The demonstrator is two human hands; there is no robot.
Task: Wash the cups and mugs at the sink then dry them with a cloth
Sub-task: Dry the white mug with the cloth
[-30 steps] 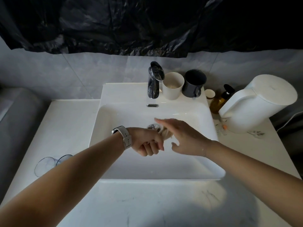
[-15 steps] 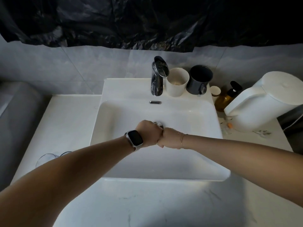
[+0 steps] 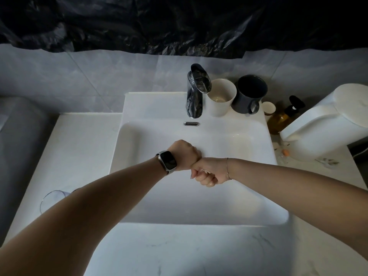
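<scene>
My left hand [image 3: 184,154], with a watch on its wrist, and my right hand [image 3: 209,172] are both clenched into fists, pressed end to end over the white sink [image 3: 179,206]. A small beige cloth is almost entirely hidden inside the fists. No water runs from the faucet [image 3: 196,90]. A white cup [image 3: 221,98] and a dark mug [image 3: 250,94] stand upright on the sink's back ledge, right of the faucet. A clear glass [image 3: 52,196] lies on the left counter, partly behind my left forearm.
An amber pump bottle [image 3: 282,118], a small jar [image 3: 268,108] and a large white jug [image 3: 328,124] stand on the right counter, with small bits of litter beside them. The marble counter [image 3: 179,251] runs along the front. Black plastic sheeting covers the wall above.
My right hand, open a second ago, has closed and joined my left fist. My left wrist has turned so the watch face points up. The beige cloth no longer shows.
</scene>
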